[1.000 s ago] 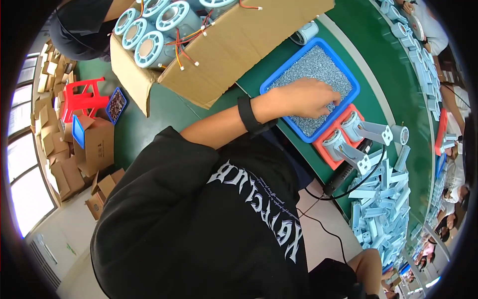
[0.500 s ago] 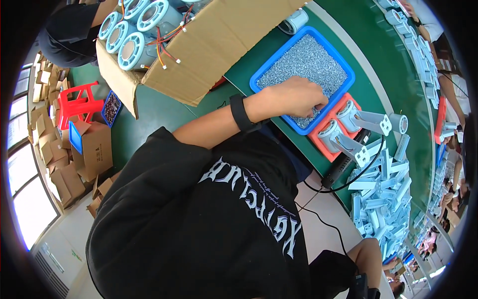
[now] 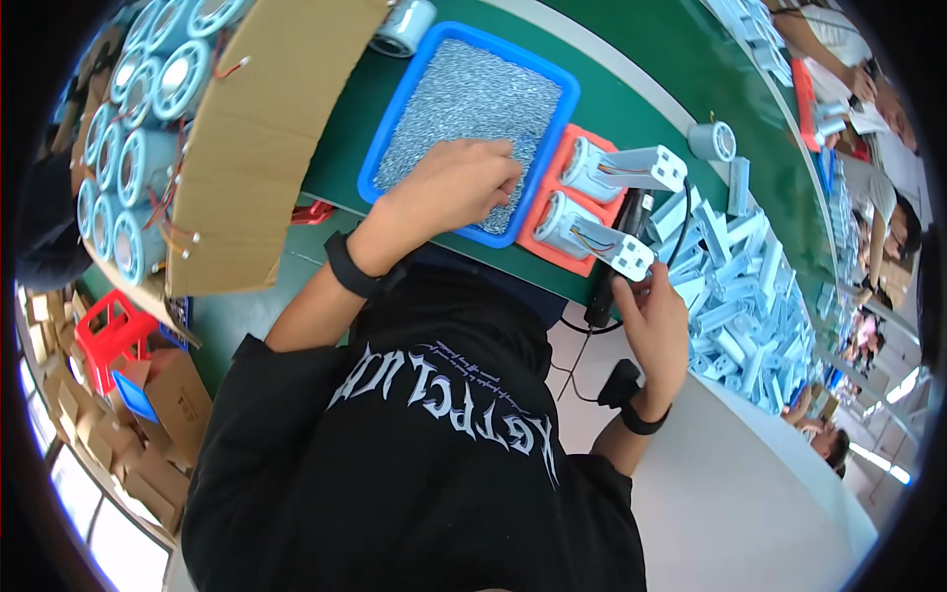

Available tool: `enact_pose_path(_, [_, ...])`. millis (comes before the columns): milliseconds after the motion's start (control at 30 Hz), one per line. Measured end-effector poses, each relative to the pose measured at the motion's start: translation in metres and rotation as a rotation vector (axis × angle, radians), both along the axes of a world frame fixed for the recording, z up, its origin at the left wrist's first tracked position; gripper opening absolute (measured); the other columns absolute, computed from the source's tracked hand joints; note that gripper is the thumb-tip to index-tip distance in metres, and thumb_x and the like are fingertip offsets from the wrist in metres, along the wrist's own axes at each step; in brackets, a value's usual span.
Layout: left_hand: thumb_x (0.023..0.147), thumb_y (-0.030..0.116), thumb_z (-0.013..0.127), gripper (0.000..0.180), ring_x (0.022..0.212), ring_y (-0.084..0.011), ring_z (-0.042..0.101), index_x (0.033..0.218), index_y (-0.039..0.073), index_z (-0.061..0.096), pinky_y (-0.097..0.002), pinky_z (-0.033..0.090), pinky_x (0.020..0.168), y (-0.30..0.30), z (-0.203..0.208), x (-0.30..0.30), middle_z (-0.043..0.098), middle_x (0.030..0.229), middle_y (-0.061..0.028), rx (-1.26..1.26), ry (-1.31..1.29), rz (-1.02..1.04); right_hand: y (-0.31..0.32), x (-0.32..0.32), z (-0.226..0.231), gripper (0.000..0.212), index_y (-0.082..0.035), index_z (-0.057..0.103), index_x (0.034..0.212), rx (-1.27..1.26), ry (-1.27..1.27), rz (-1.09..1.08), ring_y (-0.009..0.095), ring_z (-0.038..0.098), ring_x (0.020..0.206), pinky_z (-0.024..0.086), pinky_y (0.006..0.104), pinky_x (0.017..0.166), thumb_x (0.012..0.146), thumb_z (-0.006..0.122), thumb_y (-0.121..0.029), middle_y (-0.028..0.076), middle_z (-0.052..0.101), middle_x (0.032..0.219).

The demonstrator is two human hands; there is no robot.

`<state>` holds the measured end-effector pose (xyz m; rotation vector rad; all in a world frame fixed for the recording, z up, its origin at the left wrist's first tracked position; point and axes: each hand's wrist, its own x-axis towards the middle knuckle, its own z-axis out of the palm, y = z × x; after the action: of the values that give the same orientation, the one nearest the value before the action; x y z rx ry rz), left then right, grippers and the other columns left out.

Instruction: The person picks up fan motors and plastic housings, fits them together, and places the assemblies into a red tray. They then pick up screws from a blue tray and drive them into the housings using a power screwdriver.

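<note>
My left hand is closed, fingertips curled down over a blue tray filled with small silvery screws. Whatever is between those fingertips is hidden. Beside the tray, an orange-red fixture holds two light blue round housings, each with a bracket arm pointing right. My right hand has its thumb and fingers at the end plate of the nearer bracket, closed about its edge. A black electric screwdriver lies just under that bracket, partly covered.
A heap of light blue brackets covers the table at right. A cardboard box of wired round housings stands at left. Single housings lie beyond the tray and near the heap. A red stool stands on the floor.
My right hand has come up from the lower right to the nearer bracket's end. My left hand stays over the screws, lifted slightly from them. The whole view has shifted and turned.
</note>
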<state>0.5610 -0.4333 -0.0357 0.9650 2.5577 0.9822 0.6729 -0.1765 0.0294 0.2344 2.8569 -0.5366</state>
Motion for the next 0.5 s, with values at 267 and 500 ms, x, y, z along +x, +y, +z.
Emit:
enact_pose_path(267, [0.073, 0.007, 0.07, 0.012, 0.064, -0.0231, 0.058, 0.077, 0.003, 0.059, -0.0307, 0.047, 0.058, 0.004, 0.01, -0.001, 0.057, 0.074, -0.0075, 0.2, -0.034, 0.1, 0.017, -0.023, -0.057, 0.044, 0.002, 0.047, 0.097, 0.044, -0.049, -0.101, 0.039, 0.062, 0.069, 0.047, 0.0388, 0.057, 0.074, 0.071, -0.028, 0.022, 0.063, 0.076])
enact_pose_path(500, [0.073, -0.002, 0.069, 0.008, 0.063, -0.0109, 0.061, 0.078, 0.0, 0.063, -0.0216, 0.049, 0.058, 0.003, 0.019, 0.007, 0.065, 0.077, -0.0054, 0.444, -0.354, 0.273, 0.032, 0.014, 0.013, 0.048, -0.003, 0.04, 0.105, -1.264, 0.253, -0.27, 0.017, 0.056, 0.067, 0.047, 0.0285, 0.057, 0.069, 0.068, -0.017, 0.006, 0.053, 0.075])
